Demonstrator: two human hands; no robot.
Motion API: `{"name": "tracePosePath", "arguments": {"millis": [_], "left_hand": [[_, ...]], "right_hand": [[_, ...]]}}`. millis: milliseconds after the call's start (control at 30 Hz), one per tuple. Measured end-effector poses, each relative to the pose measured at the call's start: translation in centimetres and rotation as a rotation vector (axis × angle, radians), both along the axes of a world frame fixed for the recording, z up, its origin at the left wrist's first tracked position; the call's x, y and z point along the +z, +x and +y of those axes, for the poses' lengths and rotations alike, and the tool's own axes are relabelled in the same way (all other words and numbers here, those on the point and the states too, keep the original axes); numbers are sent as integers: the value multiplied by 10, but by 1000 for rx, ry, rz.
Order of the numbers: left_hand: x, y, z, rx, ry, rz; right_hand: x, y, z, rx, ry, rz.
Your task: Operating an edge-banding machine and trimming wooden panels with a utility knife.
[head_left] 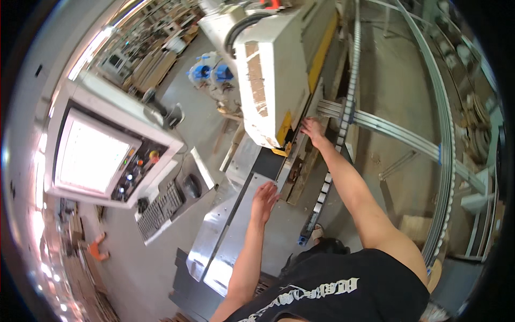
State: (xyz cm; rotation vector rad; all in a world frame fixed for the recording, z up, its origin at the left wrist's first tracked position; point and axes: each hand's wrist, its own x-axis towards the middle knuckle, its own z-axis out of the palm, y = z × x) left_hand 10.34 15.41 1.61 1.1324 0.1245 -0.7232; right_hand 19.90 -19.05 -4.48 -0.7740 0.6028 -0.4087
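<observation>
Machine: a long white housing [279,51] ahead of the person, running from the centre to the top edge; its near end stands over the tabletop.
Rail frame: a long metal rail [437,161] on the right, with a crossbar [394,131] reaching toward the machine and closing off that side.
Console: a white cabinet [107,115] at left with a glaring screen [94,155], its contents washed out; buttons [140,161] line the screen's right side.
Tabletop: shiny metal [217,228], running from the machine's near end toward the lower left; a dark strip [266,163] lies just before the housing.
Roller strip: a row of pale blocks [322,198] right of the machine, between it and the rail, beside the right forearm.
Boards: stacked [153,70] in the background, upper left.
Shelf: a white ledge [201,166] between console and tabletop, bearing a black keyboard [161,209] and mouse [191,185].
Guard: yellow [284,131], low on the housing's near end, between the hands.
Left hand: over the tabletop's right edge [263,203], fingers slightly apart.
Right hand: at the machine's right side [313,129], just past the guard; cannot tell whether its fingers grip anything.
</observation>
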Motion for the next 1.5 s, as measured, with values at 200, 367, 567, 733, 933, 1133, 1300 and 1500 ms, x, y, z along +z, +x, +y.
{"name": "tracePosePath", "arguments": {"millis": [200, 367, 567, 733, 933, 1133, 1300, 1500], "left_hand": [[24, -52, 50, 42, 7, 8], [14, -165, 175, -153, 175, -20], [-73, -357, 347, 453, 482, 270], [-204, -477, 449, 1487, 317, 711], [-288, -524, 537, 1726, 624, 1013], [-325, -511, 563, 1813, 875, 1108], [-323, -532, 561, 1879, 799, 983], [-293, -542, 565, 2189, 864, 1022]], "right_hand": [[-63, -15, -24, -52, -175, -151], [-9, -140, 80, 85, -146, 55], [38, -271, 308, 881, -394, 135], [47, -323, 426, 1561, -590, 58], [84, -315, 520, 1754, -947, -66], [80, -311, 555, 1817, -1122, -17], [82, -334, 582, 1909, -1173, -8], [84, -360, 629, 1941, -1240, -168]]}}
